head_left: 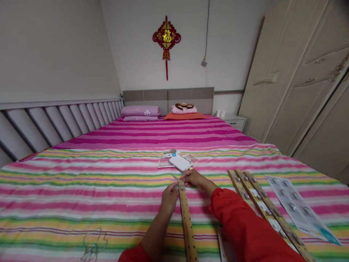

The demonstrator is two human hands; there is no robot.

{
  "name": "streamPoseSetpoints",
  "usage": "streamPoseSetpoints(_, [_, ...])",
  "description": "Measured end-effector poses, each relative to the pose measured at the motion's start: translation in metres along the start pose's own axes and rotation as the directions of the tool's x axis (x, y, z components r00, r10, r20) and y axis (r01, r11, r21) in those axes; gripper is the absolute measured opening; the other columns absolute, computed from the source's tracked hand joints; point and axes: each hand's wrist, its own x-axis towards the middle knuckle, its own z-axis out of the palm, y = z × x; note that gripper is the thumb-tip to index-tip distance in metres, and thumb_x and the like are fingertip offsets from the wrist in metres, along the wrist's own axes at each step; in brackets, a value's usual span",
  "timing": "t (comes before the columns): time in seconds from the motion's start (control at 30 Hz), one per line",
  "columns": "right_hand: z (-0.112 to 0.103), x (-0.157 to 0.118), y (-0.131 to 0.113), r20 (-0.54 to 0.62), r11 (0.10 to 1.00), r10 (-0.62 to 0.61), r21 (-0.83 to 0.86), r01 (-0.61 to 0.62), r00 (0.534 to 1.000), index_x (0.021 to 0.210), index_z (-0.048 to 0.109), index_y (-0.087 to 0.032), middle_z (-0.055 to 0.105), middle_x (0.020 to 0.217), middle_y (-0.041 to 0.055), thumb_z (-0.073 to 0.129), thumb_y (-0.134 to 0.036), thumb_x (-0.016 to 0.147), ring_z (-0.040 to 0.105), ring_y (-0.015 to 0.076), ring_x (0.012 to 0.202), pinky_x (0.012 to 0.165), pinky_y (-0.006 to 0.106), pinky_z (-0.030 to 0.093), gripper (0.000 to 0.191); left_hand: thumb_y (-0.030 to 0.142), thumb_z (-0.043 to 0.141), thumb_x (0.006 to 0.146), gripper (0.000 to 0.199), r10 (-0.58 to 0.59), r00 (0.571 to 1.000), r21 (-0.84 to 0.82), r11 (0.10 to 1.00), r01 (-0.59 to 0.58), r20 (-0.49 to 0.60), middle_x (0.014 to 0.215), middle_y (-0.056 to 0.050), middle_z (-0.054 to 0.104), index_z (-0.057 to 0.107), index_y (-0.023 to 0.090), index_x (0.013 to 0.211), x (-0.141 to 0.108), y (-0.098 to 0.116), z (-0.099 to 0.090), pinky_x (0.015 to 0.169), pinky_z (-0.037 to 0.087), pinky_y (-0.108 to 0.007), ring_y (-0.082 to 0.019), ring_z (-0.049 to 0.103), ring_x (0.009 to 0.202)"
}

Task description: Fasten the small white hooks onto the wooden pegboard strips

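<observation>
A long wooden strip (pixel 187 222) dotted with small holes lies lengthwise on the striped bedspread, its near end running out of view. My left hand (pixel 169 198) is closed at the left edge of its far end, fingertips against the wood. Beside a small shiny metal piece (pixel 181 187) on that end, my right hand (pixel 192 178) is closed around a thin, pointed, blade-like tool (pixel 175 177). The tool's tip points left; the fingers hide most of the rest. Just beyond the hands lie a white card (pixel 180 162) and clear plastic packaging (pixel 165 162).
Several wooden strips (pixel 252 189) with metal pieces and white labels lie at the right, next to a printed sheet (pixel 298 207). Tangled thin wire (pixel 92 247) rests at the lower left. Folded bedding (pixel 140 112) and a headboard (pixel 155 96) stand at the far end.
</observation>
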Motion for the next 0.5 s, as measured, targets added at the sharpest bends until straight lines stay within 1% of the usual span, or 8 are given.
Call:
streamPoseSetpoints(0.17, [0.0028, -0.0009, -0.0002, -0.029, 1.0, -0.023, -0.008, 0.023, 0.999, 0.11, 0.055, -0.015, 0.06, 0.108, 0.0065, 0.053, -0.027, 0.087, 0.061, 0.0184, 0.088, 0.074, 0.037, 0.052, 0.025, 0.017, 0.058, 0.069, 0.024, 0.007, 1.0, 0.017, 1.0, -0.007, -0.006, 0.057, 0.003, 0.058, 0.065, 0.015, 0.091, -0.0005, -0.0003, 0.0004, 0.049, 0.039, -0.019, -0.009, 0.052, 0.05])
streamPoseSetpoints(0.3, [0.0055, -0.0024, 0.0007, -0.064, 0.999, -0.041, -0.025, 0.039, 0.997, 0.111, 0.054, -0.015, 0.059, 0.109, 0.0067, 0.053, -0.027, 0.087, 0.061, 0.0189, 0.089, 0.074, 0.038, 0.052, 0.027, 0.017, 0.058, 0.07, 0.022, 0.002, 1.0, 0.023, 1.0, -0.002, -0.031, 0.064, 0.001, 0.062, 0.064, 0.014, 0.091, -0.0014, -0.0007, 0.0005, 0.053, 0.042, -0.02, -0.011, 0.056, 0.056])
streamPoseSetpoints(0.5, [0.0098, -0.0057, 0.0008, -0.106, 0.994, -0.074, -0.083, 0.065, 0.992, 0.111, 0.054, -0.015, 0.059, 0.108, 0.0065, 0.053, -0.027, 0.088, 0.061, 0.0183, 0.087, 0.073, 0.037, 0.053, 0.027, 0.017, 0.059, 0.069, 0.021, -0.002, 0.999, 0.047, 0.999, 0.004, -0.048, 0.066, -0.001, 0.063, 0.062, 0.012, 0.089, -0.0001, -0.003, -0.0001, 0.054, 0.044, -0.023, -0.013, 0.058, 0.057])
